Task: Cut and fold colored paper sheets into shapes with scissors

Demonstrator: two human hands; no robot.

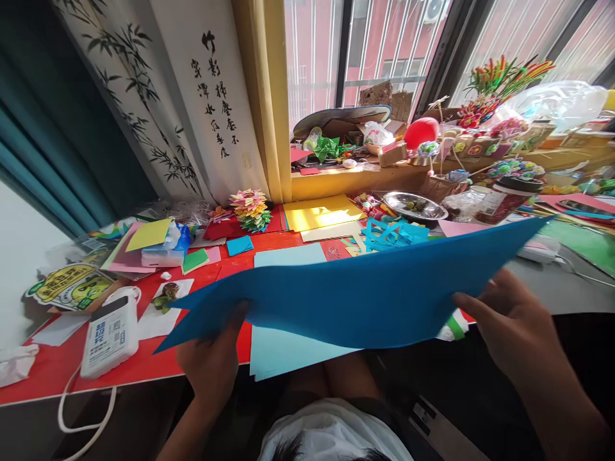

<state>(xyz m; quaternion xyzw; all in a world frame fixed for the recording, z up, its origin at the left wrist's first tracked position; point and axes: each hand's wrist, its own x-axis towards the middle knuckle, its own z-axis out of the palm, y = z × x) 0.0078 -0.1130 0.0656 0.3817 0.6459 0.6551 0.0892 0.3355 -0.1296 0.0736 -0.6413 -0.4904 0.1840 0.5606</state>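
A large sheet of blue paper point(346, 294) is held up between both hands, bowed along its lower edge and raised above the table. My left hand point(214, 355) grips its left end, thumb on the near face and the other fingers behind it. At the right end, my right hand point(512, 320) pinches the paper the same way, with most fingers hidden. Light blue sheets point(293, 355) lie on the red table top point(202, 346) beneath, partly covered by the blue paper. Cut blue strips point(394, 235) show just beyond its upper edge.
A white power bank point(109, 336) with a cable lies at the left front edge. Farther back are yellow sheets point(321, 213), a folded-paper stack point(250, 210), a metal bowl point(414, 206) and a lidded cup point(512, 198). Craft items crowd the window sill point(331, 182).
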